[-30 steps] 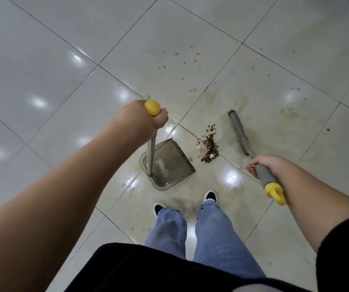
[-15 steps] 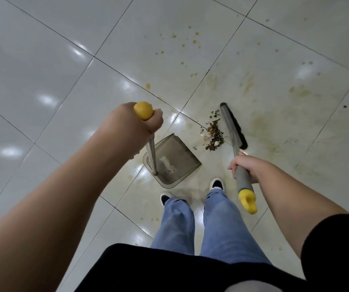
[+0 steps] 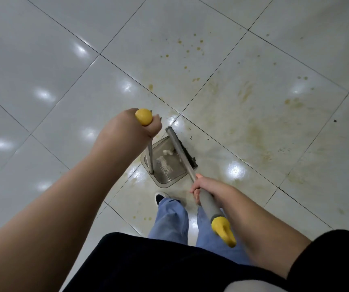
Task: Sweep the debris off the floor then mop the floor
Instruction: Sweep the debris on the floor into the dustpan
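Most of the debris looks swept into the dustpan [image 3: 165, 165], left hand [image 3: 125, 131] gripping its handle, right hand [image 3: 207, 189] gripping the broom [image 3: 180, 150], stains on the floor [image 3: 253, 127] unmopped.

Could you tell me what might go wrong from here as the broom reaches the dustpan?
1. Dark crumbs lie beyond the grey broom head, so a quick lift of the translucent grey dustpan may leave them behind.
2. The yellow-brown stains look wet; sweeping could smear them.
3. The left hand holds only the yellow handle tip, so the pan may tilt.
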The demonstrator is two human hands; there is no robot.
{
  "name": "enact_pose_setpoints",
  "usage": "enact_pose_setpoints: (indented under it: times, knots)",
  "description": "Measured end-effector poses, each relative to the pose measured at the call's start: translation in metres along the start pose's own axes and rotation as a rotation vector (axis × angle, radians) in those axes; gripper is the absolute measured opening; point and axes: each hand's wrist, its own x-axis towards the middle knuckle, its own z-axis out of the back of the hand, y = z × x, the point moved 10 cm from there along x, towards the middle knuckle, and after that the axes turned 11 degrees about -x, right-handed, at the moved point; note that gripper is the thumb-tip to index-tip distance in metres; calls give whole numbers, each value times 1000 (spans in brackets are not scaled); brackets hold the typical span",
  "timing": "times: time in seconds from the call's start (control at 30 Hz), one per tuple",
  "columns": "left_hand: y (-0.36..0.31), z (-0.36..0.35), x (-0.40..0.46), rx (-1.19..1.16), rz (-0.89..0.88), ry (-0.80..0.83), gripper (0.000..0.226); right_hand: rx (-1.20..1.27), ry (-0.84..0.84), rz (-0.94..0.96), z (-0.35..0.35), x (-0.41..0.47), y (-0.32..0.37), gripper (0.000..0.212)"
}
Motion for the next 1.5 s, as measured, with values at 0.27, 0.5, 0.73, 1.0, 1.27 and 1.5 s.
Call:
enact_pose_setpoints:
  times: [0.27, 0.5, 0.73, 1.0, 1.27, 1.5]
  knots:
    - [26, 6, -11, -10, -1, -19, 41, 293, -53, -26, 63, -81, 10, 56]
    - [26, 18, -17, -47, -35, -72, 41, -41, -303, -11, 85, -100, 41, 46]
    - [15, 19, -25, -63, -46, -114, 36, -417, -463, 0, 128, -61, 63, 27]
    - [79, 7, -51, -142, 138, -180, 36, -561, -150, -115, 16, 4, -6, 24]
    - [132, -1, -74, -249, 172, -175, 37, -201, -117, -144, 30, -48, -7, 50]
    - [209, 39, -131, -315, 203, -252, 39, -151, -257, -94, 19, -96, -21, 26]
